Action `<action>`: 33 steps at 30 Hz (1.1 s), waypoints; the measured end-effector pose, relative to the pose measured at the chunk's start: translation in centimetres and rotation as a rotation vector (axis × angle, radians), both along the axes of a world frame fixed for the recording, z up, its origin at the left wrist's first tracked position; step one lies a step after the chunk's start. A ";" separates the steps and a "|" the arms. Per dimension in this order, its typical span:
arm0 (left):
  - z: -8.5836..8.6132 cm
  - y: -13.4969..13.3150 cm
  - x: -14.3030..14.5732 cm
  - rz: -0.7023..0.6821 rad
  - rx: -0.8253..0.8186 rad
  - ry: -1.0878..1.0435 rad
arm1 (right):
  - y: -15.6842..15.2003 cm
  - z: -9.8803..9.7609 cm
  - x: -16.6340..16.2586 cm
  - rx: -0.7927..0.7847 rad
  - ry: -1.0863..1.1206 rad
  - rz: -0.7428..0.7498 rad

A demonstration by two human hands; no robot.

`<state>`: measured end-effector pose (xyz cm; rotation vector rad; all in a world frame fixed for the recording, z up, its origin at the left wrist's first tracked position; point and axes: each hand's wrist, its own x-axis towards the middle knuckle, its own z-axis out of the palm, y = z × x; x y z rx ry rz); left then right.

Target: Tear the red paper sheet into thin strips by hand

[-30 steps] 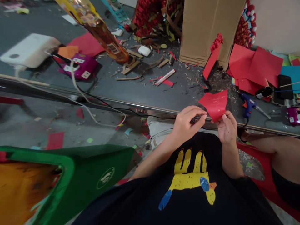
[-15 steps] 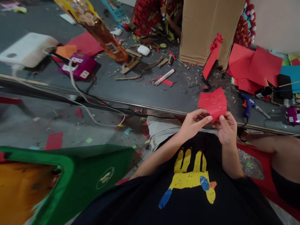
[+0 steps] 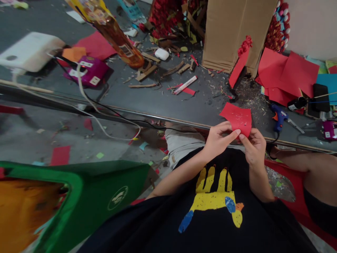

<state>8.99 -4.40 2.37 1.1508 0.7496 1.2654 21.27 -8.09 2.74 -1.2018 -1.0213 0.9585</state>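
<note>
A small piece of red paper (image 3: pixel 237 118) is held up over the near edge of the grey table (image 3: pixel 163 102). My left hand (image 3: pixel 219 139) pinches its lower left edge with thumb and fingers closed. On the paper's lower right edge my right hand (image 3: pixel 253 144) is closed too, fingers curled. Both hands meet just in front of my chest, above my black shirt with a yellow hand print.
A blue glue gun (image 3: pixel 278 117) lies right of the hands. Red paper sheets (image 3: pixel 286 75) and a cardboard box (image 3: pixel 229 31) stand behind. A purple power strip (image 3: pixel 91 72), cables, a white pen (image 3: pixel 185 85), wood scraps and a bottle (image 3: pixel 116 35) lie left. A green bag (image 3: pixel 79 196) sits at lower left.
The red paper has tipped down and flatter toward the table, and both hands have closed in together on its near edge.
</note>
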 end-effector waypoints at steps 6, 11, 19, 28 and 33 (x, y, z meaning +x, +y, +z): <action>0.8 0.2 -0.7 -0.029 -0.014 0.051 | -0.1 -0.3 0.0 -0.007 0.038 0.026; 1.1 0.5 -2.1 -0.077 -0.060 0.083 | -0.2 0.4 -0.2 0.011 0.114 0.033; 1.3 0.5 -3.2 -0.044 -0.105 0.082 | -0.2 1.0 -0.4 0.033 0.179 0.038; 2.7 -0.3 -2.8 0.007 0.048 0.231 | -0.4 0.7 -0.7 0.054 0.104 0.037; 2.7 -0.2 -3.3 0.018 0.096 0.294 | -0.4 0.7 -0.9 0.072 0.112 0.013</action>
